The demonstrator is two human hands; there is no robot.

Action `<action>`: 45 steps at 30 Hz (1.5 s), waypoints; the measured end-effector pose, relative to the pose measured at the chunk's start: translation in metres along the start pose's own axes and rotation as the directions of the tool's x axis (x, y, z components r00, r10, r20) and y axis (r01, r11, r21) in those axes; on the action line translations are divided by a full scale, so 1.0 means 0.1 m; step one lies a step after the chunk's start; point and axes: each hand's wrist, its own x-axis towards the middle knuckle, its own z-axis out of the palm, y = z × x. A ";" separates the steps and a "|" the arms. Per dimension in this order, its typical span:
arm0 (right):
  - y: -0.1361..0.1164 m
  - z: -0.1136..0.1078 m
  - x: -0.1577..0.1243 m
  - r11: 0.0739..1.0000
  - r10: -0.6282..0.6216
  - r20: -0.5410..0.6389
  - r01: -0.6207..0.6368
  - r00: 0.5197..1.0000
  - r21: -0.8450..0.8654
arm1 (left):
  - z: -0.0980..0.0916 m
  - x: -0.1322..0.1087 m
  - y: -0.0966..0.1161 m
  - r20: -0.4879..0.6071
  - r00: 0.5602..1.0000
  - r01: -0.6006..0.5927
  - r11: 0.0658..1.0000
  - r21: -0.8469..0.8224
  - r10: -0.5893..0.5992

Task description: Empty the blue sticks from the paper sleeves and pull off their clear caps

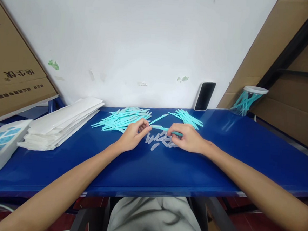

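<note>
My left hand [134, 134] and my right hand [187, 137] both pinch one thin turquoise plastic stick [160, 128], held level between them just above the blue table [150, 164]. Under and between my hands lie several small clear plastic caps [159, 140]. A big heap of the same turquoise sticks [122, 119] lies just behind my left hand. A smaller bundle of sticks [187, 118] lies behind my right hand.
A stack of white paper sleeves [61, 123] lies at the left, with a white printed box [1, 143] beside it. A black phone [205, 96] leans on the wall. A clear jar of turquoise sticks [247, 100] stands at the back right. Cardboard boxes [12, 70] flank both sides.
</note>
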 end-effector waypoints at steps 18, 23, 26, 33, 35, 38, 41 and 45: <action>0.20 -0.10 -0.01 0.983 0.117 -0.129 -0.133 0.985 -0.125 | -0.10 0.03 -0.07 -0.047 0.999 0.031 0.975 0.218 -0.021; 0.53 -0.21 -0.01 0.921 0.267 -0.274 -0.328 0.924 -0.209 | -0.08 0.01 -0.07 0.105 0.992 -0.112 0.879 0.464 0.071; 0.71 -0.28 -0.03 0.870 0.338 -0.303 -0.418 0.891 -0.260 | -0.07 0.00 -0.08 0.161 0.983 -0.153 0.856 0.493 0.083; 1.00 -0.39 -0.09 0.819 0.440 -0.362 -0.532 0.822 -0.214 | -0.07 0.00 -0.08 0.218 0.973 -0.168 0.869 0.465 0.071; 1.03 -0.40 -0.11 0.812 0.442 -0.353 -0.536 0.824 -0.233 | -0.06 0.00 -0.07 0.217 0.974 -0.148 0.900 0.411 0.061; 1.05 -0.40 -0.11 0.785 0.457 -0.334 -0.551 0.824 -0.285 | -0.04 0.00 -0.05 0.200 0.980 -0.077 0.953 0.294 0.017; 1.07 -0.39 -0.10 0.753 0.478 -0.337 -0.576 0.811 -0.318 | -0.03 0.01 -0.04 0.192 0.981 -0.023 0.974 0.223 -0.021; 1.11 -0.38 -0.08 0.736 0.474 -0.348 -0.581 0.809 -0.347 | -0.04 0.00 -0.03 0.170 0.985 -0.045 0.968 0.246 0.003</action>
